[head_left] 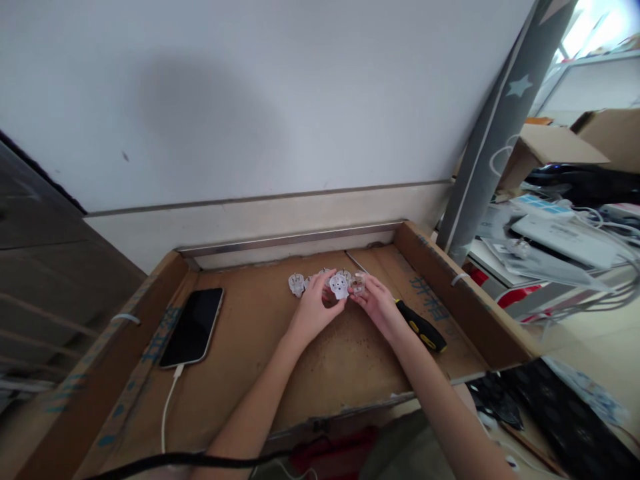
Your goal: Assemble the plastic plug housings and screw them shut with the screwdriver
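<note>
My left hand (320, 303) pinches a clear plastic plug housing (339, 287) by its edge, between thumb and fingers. Close beside it, my right hand (376, 303) has its fingers closed on another clear plug piece (358, 284). Behind the hands stand several similar clear plug parts with metal pins, one of them a plug part (297, 284) at the left end; my fingers partly cover the others. Under my right forearm lies a screwdriver (423, 327) with a black and yellow handle, its shaft pointing to the back.
A phone (193, 328) with a white charging cable (165, 413) lies at the left in the cardboard tray (260, 360). Raised cardboard walls border the tray. A grey padded post (487, 133) rises behind its right corner. Boxes, cables and a white device (565, 237) crowd the right side.
</note>
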Demonstrator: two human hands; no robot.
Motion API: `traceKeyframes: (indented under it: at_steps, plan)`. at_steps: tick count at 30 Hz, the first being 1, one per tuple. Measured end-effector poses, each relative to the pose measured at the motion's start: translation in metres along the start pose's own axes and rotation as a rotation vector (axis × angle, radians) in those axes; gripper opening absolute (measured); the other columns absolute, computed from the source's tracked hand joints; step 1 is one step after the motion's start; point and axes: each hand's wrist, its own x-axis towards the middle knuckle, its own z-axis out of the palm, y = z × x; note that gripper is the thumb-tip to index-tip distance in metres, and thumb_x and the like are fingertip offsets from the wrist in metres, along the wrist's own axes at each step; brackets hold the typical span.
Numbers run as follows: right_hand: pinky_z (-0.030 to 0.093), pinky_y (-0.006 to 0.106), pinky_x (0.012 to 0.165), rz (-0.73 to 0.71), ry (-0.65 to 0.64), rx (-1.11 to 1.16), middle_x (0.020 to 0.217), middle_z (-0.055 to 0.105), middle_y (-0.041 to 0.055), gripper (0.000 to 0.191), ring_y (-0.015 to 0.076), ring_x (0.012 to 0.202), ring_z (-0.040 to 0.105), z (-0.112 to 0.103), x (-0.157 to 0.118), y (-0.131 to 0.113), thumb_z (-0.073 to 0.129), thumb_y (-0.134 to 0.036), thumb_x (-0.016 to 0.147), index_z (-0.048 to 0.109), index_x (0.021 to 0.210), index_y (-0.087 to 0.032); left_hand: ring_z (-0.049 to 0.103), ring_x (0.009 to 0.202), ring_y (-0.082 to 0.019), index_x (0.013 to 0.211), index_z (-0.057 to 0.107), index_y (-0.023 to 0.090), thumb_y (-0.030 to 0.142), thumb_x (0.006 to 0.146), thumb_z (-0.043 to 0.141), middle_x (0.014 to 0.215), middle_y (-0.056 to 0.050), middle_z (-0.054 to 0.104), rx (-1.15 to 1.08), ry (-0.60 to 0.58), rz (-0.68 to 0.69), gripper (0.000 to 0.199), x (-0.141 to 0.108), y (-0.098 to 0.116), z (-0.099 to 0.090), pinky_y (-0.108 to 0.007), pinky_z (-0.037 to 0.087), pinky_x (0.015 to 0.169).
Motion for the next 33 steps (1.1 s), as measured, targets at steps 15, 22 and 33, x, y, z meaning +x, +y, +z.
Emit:
traceKeyframes:
  at_steps: [15,22,33]
  plan:
    - [0.049,0.028,0.08,-0.457,0.085,-0.632,0.1,0.055,0.0065,0.034,0.01,0.089,0.053,0.023,-0.022,0.001,0.051,-0.039,0.087,0.054,0.106,-0.011,0.057,0.102,-0.018,0.13,0.041,0.026,0.01,0.078,0.056,0.128,-0.007,0.048,0.057,-0.043,0.029,0.057,-0.011,0.002,0.002,-0.034,0.05,0.089]
    - [0.049,0.028,0.08,-0.468,0.09,-0.674,0.1,0.055,0.0065,0.034,0.0099,0.088,0.053,0.022,-0.021,0.003,0.05,-0.039,0.087,0.054,0.106,-0.011,0.053,0.112,-0.019,0.128,0.043,0.026,0.011,0.079,0.055,0.128,-0.006,0.047,0.01,-0.05,0.025,0.053,-0.013,0.005,0.005,-0.035,0.047,0.096]
    - [0.051,0.026,0.075,-0.325,0.026,-0.537,0.097,0.056,0.0061,0.035,0.0087,0.083,0.055,0.018,-0.012,0.012,0.049,-0.039,0.088,0.052,0.108,-0.01,0.059,0.096,-0.017,0.13,0.042,0.024,0.008,0.075,0.059,0.128,-0.008,0.048,-0.029,-0.001,-0.044,0.06,-0.014,0.002,0.006,-0.033,0.051,0.087]
